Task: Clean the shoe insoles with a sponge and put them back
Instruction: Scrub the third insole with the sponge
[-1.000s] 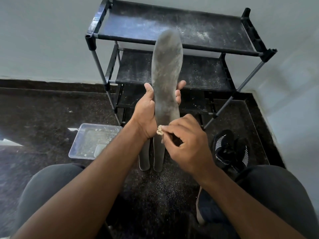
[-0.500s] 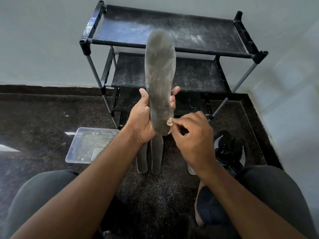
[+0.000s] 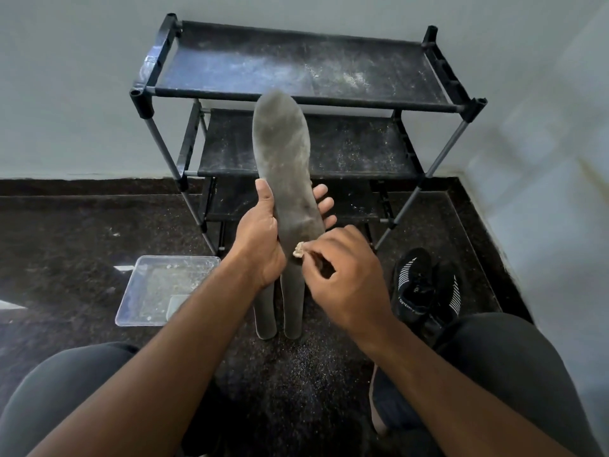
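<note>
1. left hand (image 3: pixel 260 239) grips grey insole (image 3: pixel 283 166) upright, thumb on its left edge, fingers curled behind; toe end up
2. right hand (image 3: pixel 346 275) pinches small beige sponge (image 3: pixel 299 249) against the insole's heel end
3. two more insoles (image 3: pixel 280 311) on floor below, side by side
4. black shoes (image 3: pixel 425 288) at right, white "SPORT" lettering partly legible; clear tray (image 3: pixel 164 288) left; dusty shoe rack (image 3: pixel 296 70) behind
</note>
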